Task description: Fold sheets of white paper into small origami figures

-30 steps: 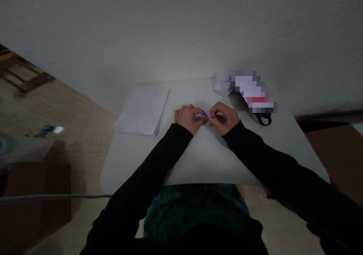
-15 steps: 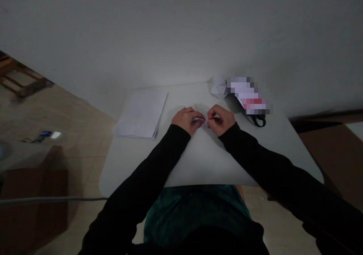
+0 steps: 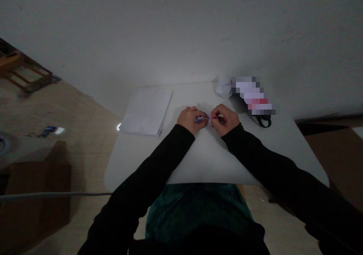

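Both my hands meet over the middle of a white table (image 3: pixel 210 160). My left hand (image 3: pixel 189 119) and my right hand (image 3: pixel 225 119) are curled and pinch a small folded piece of white paper (image 3: pixel 204 119) between their fingertips, just above the tabletop. Most of the paper is hidden by the fingers. A stack of white sheets (image 3: pixel 147 111) lies flat on the table to the left of my left hand, apart from it.
A crumpled white item with a blurred patch and a black strap (image 3: pixel 251 98) lies at the table's far right, against the white wall. A brown cardboard box (image 3: pixel 36 194) stands on the tiled floor to the left. A wooden frame (image 3: pixel 19 71) sits far left.
My hands have stayed together on the small paper, with only slight finger shifts. The view has drifted a little.
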The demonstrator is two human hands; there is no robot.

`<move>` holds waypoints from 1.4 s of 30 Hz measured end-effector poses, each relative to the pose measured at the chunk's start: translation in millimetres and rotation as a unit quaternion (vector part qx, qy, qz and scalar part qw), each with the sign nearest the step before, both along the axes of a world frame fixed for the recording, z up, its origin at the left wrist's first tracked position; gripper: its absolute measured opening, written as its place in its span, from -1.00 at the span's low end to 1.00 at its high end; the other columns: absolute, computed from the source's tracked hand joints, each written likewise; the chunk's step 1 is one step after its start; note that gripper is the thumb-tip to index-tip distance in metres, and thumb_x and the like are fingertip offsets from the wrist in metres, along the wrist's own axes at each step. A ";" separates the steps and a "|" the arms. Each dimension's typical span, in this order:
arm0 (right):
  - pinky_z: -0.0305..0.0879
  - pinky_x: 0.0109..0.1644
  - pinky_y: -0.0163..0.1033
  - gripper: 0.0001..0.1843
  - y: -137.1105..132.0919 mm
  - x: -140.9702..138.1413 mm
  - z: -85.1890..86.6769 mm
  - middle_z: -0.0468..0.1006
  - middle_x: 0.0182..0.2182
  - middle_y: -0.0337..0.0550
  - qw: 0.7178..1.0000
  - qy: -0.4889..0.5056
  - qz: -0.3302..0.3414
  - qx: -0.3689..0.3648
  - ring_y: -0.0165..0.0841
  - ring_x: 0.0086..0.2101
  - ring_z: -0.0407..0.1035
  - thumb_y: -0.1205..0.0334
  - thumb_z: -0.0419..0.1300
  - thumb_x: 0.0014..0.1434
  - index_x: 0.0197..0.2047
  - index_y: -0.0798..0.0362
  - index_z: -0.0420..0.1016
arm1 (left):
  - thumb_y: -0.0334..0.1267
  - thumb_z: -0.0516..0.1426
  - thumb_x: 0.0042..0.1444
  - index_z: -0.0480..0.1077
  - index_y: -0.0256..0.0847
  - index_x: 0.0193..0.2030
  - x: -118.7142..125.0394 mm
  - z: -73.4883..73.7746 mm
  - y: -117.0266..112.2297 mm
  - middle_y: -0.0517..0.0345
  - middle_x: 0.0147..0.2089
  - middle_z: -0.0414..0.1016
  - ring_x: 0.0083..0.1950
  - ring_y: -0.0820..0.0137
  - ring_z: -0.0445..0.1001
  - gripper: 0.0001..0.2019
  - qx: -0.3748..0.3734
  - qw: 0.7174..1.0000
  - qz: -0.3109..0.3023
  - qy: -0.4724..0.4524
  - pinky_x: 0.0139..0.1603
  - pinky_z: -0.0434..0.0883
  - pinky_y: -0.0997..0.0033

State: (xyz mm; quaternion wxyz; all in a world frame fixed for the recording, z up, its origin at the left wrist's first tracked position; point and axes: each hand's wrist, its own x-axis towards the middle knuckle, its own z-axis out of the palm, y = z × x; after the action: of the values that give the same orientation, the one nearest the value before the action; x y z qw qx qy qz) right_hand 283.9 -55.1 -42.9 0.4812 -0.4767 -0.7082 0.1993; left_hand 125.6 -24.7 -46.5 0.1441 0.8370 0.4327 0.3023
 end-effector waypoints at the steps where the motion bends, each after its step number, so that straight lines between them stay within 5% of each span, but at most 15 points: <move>1: 0.20 -0.51 -0.33 -0.88 0.2 0.1 -0.2 0.27 -0.52 -0.30 1.000 -0.005 -0.005 0.000 -0.49 -0.56 0.20 0.45 0.04 -0.15 -0.52 0.03 0.23 | -0.26 0.24 -0.06 0.53 -0.17 -0.37 -1.0 0.1 0.5 0.16 -0.39 0.48 -0.34 0.40 0.41 -0.91 -0.006 1.000 -0.003 -0.005 -0.16 0.34 0.31; 6: 0.21 -0.50 -0.31 -0.85 1.0 2.3 -1.9 0.31 -0.49 -0.24 0.996 -0.059 -0.043 0.059 -0.44 -0.52 0.21 0.48 0.03 -0.14 -0.50 0.04 0.29 | -0.26 0.20 0.00 0.52 -0.18 -0.31 -13.7 2.4 -3.3 0.14 -0.32 0.50 -0.27 0.40 0.45 -0.88 -0.010 1.000 -0.024 -0.006 -0.19 0.39 0.38; 10: 0.24 -0.22 -0.16 -0.77 2.6 2.4 -2.8 0.46 -0.32 -0.10 0.959 -0.187 0.006 0.211 -0.28 -0.27 0.26 0.50 0.04 -0.09 -0.40 0.06 0.43 | -0.20 0.10 0.13 0.50 -0.16 -0.21 -21.8 6.3 -11.8 0.13 -0.22 0.51 -0.17 0.40 0.47 -0.81 0.030 0.998 -0.044 0.042 -0.17 0.40 0.42; 12: 0.19 -0.19 -0.13 -0.82 3.2 1.4 -2.6 0.51 -0.34 -0.11 0.944 -0.236 0.026 0.227 -0.25 -0.24 0.26 0.43 0.07 -0.01 -0.35 0.06 0.45 | -0.16 0.06 0.17 0.50 -0.15 -0.20 -23.3 8.3 -14.7 0.14 -0.20 0.52 -0.16 0.42 0.48 -0.78 0.048 0.996 -0.044 0.060 -0.20 0.40 0.45; 19: 0.13 -0.18 -0.12 -0.83 4.9 0.9 0.0 0.54 -0.44 -0.13 0.956 -0.254 0.023 0.147 -0.24 -0.28 0.31 0.20 0.10 0.13 -0.40 0.05 0.46 | -0.14 -0.02 0.24 0.51 -0.16 -0.23 -26.0 5.7 -14.5 0.11 -0.18 0.53 -0.15 0.41 0.47 -0.70 0.054 0.996 -0.053 0.050 -0.21 0.40 0.47; 25: 0.20 -0.24 -0.17 -0.86 8.7 1.1 3.1 0.55 -0.48 -0.20 0.985 -0.171 0.038 0.001 -0.28 -0.36 0.30 0.17 0.17 0.05 -0.49 -0.01 0.43 | -0.18 0.02 0.21 0.53 -0.20 -0.24 -30.2 3.7 -11.5 0.03 -0.20 0.53 -0.17 0.38 0.48 -0.73 0.029 0.997 -0.064 -0.033 -0.12 0.43 0.36; 29: 0.13 -0.18 -0.09 -0.93 15.9 -6.2 18.8 0.51 -0.56 -0.24 0.966 -0.245 0.031 -0.070 -0.28 -0.40 0.29 0.30 0.26 -0.11 -0.55 -0.02 0.44 | -0.22 0.05 0.19 0.55 -0.21 -0.26 -34.5 8.2 -12.3 0.01 -0.20 0.54 -0.20 0.41 0.51 -0.76 0.000 0.991 -0.060 -0.121 -0.13 0.46 0.39; 33: 0.01 -0.03 0.04 -0.76 27.7 -28.5 37.0 0.24 -0.75 -0.32 0.938 -0.329 0.039 -0.101 -0.34 -0.48 0.29 0.45 0.25 -0.16 -0.69 0.02 0.33 | -0.23 0.07 0.17 0.56 -0.21 -0.25 -42.4 10.7 -13.5 -0.01 -0.18 0.54 -0.17 0.39 0.52 -0.77 -0.023 0.990 -0.064 -0.126 -0.11 0.47 0.35; 38: 0.08 -0.32 -0.21 -0.75 36.0 -43.2 35.8 0.27 -0.74 -0.29 0.940 -0.301 0.122 -0.107 -0.36 -0.50 0.27 0.47 0.33 -0.24 -0.72 0.02 0.36 | -0.19 0.11 0.12 0.56 -0.19 -0.30 -54.9 9.9 -14.0 0.01 -0.16 0.55 -0.17 0.36 0.53 -0.79 -0.046 0.991 -0.055 -0.112 -0.13 0.48 0.31; 42: 0.04 -0.46 -0.29 -0.88 34.2 -36.7 21.0 0.37 -0.69 -0.36 0.960 -0.235 0.106 -0.113 -0.46 -0.59 0.22 0.32 0.37 -0.22 -0.60 -0.06 0.52 | -0.15 0.12 0.11 0.55 -0.20 -0.35 -57.4 5.5 -13.2 0.01 -0.16 0.56 -0.15 0.33 0.53 -0.77 -0.094 0.973 -0.010 -0.212 -0.08 0.45 0.27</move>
State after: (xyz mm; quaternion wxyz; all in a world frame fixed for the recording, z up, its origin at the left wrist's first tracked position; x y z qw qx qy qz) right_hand 247.2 -20.9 -21.9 0.2202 -0.4838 -0.8206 0.2098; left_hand 68.2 -37.9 -41.0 0.3133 0.7409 0.4105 0.4294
